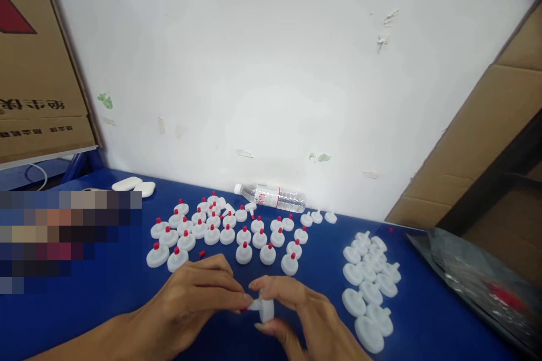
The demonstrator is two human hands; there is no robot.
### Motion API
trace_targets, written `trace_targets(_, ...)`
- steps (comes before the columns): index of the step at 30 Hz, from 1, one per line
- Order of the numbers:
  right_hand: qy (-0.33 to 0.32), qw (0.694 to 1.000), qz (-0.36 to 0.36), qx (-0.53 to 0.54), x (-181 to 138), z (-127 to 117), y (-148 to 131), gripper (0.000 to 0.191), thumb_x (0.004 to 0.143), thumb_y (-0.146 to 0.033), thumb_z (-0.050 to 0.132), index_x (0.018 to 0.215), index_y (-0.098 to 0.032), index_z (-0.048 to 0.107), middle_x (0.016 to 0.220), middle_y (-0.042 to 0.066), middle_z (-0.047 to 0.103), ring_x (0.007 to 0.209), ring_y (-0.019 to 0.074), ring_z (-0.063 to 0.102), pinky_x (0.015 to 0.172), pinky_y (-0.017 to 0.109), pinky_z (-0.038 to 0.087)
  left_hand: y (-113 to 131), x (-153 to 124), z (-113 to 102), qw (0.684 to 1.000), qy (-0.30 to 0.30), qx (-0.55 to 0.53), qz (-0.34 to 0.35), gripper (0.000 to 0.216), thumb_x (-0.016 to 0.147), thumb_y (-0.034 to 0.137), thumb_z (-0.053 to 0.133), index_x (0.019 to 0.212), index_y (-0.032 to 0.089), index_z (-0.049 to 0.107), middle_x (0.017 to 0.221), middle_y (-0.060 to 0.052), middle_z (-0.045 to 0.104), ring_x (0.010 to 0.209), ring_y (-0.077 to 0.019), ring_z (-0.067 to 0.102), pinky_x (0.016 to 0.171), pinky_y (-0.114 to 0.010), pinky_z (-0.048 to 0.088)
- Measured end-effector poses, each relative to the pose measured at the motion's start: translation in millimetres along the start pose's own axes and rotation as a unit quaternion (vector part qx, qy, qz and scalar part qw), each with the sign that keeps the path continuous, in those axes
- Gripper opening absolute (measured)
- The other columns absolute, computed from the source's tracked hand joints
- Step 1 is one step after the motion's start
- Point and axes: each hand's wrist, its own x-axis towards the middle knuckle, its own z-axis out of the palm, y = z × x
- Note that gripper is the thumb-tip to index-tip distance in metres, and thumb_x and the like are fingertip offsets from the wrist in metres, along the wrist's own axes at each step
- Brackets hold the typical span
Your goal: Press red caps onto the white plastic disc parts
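Observation:
Between thumb and fingers, my right hand [311, 310] grips a white plastic cap [266, 310] turned on its side, its narrow spout pointing left. My left hand [199, 299] pinches a small red tip [244, 309] at the end of that spout; the fingers mostly cover it. Beyond my hands stand several white caps with red tips [267, 254], set in loose rows on the blue table [313, 293]. To the right lies a cluster of white caps without red tips [366, 279]. A loose red tip [202, 254] rests near my left hand.
A clear plastic bottle [279, 197] lies against the white wall [271, 67]. White rounded objects [134, 185] sit at the back left. Cardboard [38, 67] stands left, more cardboard [478, 124] right. A plastic bag [478, 287] with something red inside lies at the right edge.

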Motion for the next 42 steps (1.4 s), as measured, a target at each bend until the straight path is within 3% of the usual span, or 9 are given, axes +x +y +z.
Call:
trace_targets(14,-0.008,0.994,0.043,0.095,-8.9,15.6,13.2,0.036,0.105,-0.031,0.065,0.134,-0.038,0.046,0.129,-0.005,0.073,0.114,0.0134,0.074,0.1,0.024,0.057,2.4,4.8,1.5,1.0,0.018,-0.001,-0.011,0.028,0.108,0.012,0.054,0.122,0.026,0.073,0.092,-0.006,0.082,0.076,-0.0197,0.063,0.065,-0.031,0.052)
trace_targets(18,-0.01,0.994,0.045,0.097,-9.5,17.6,13.7,0.035,0.106,-0.032,0.064,0.134,-0.039,0.046,0.128,-0.006,0.073,0.115,0.0127,0.073,0.101,0.024,0.056,-1.6,-1.3,3.9,0.999,-0.012,-0.04,-0.03,0.029,0.11,0.016,0.051,0.127,0.026,0.073,0.095,-0.008,0.082,0.081,-0.0206,0.065,0.064,-0.03,0.054)
trace_targets(27,-0.015,0.993,0.073,0.088,-13.4,23.8,13.2,0.031,0.106,-0.038,0.063,0.13,-0.039,0.045,0.126,-0.007,0.073,0.112,0.0121,0.074,0.1,0.023,0.056,-5.8,-10.3,6.9,0.993,-0.003,-0.091,-0.07,0.031,0.106,0.015,0.059,0.128,0.03,0.075,0.095,-0.008,0.082,0.085,-0.0191,0.072,0.067,-0.025,0.059)
trace_targets(31,-0.011,0.996,0.044,0.077,-8.2,19.7,11.4,0.032,0.105,-0.034,0.064,0.131,-0.038,0.046,0.125,-0.007,0.074,0.11,0.0115,0.075,0.1,0.021,0.055,-9.4,-13.6,6.0,0.992,-0.02,-0.096,-0.08,0.033,0.108,0.016,0.057,0.133,0.031,0.073,0.103,-0.009,0.08,0.089,-0.0183,0.076,0.074,-0.026,0.06)
trace_targets(38,-0.014,0.996,0.058,-0.069,-0.2,14.4,6.7,0.055,0.092,-0.011,0.061,0.139,-0.033,0.044,0.125,0.001,0.072,0.106,0.0183,0.076,0.091,0.028,0.062,-7.6,4.7,-11.8,0.99,-0.059,0.12,-0.046,0.03,0.109,0.011,0.049,0.127,0.024,0.07,0.1,-0.007,0.077,0.091,-0.0208,0.064,0.075,-0.03,0.053)
trace_targets(42,0.012,0.991,0.054,-0.12,0.7,19.0,10.8,0.054,0.094,-0.012,0.05,0.145,-0.029,0.043,0.124,0.007,0.068,0.093,0.0214,0.077,0.076,0.033,0.066,-13.7,9.4,-30.4,0.945,-0.065,0.31,-0.087,0.03,0.111,0.011,0.042,0.11,0.02,0.07,0.094,-0.005,0.073,0.093,-0.0235,0.059,0.082,-0.036,0.045)
